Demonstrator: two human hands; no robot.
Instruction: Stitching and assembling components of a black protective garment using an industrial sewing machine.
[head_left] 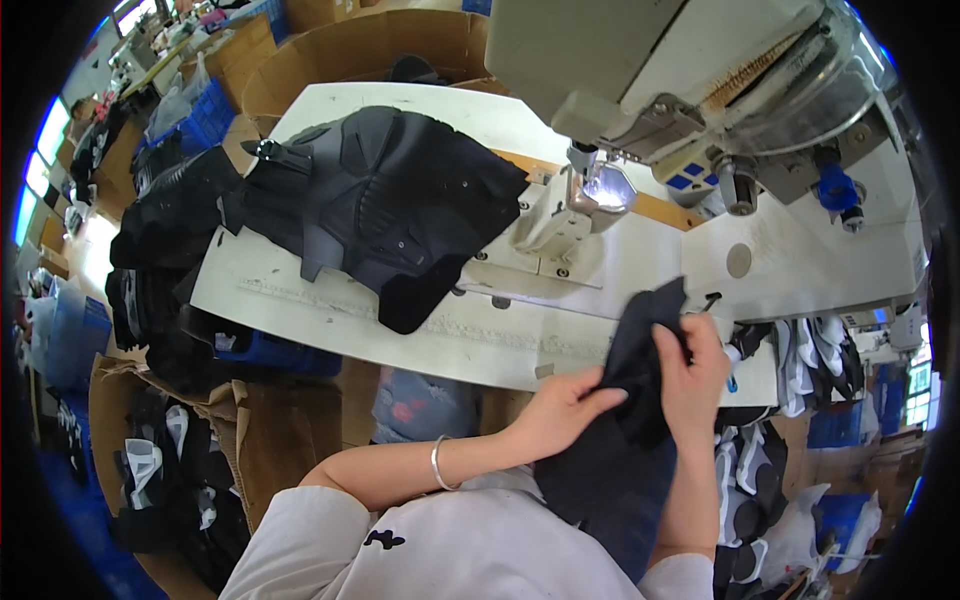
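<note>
A dark fabric piece (610, 470) hangs from both hands in front of my chest, over the front edge of the sewing table. My left hand (570, 410) pinches it from the left, thumb pointing right. Higher up, my right hand (692, 372) grips the same piece near its top, thumb and fingers closed on the edge. A moulded black padded piece (400, 200) lies on the table to the left of the sewing machine (590, 200). Its lit needle area is just beyond that piece's right end. The fabric's folds hide some fingertips.
The white sewing table (480, 350) curves around the machine. A cardboard box (290, 440) of black and white pieces stands at the lower left. Dark pieces (170, 230) pile up at the table's left end. Black and white parts (750, 470) hang at the right.
</note>
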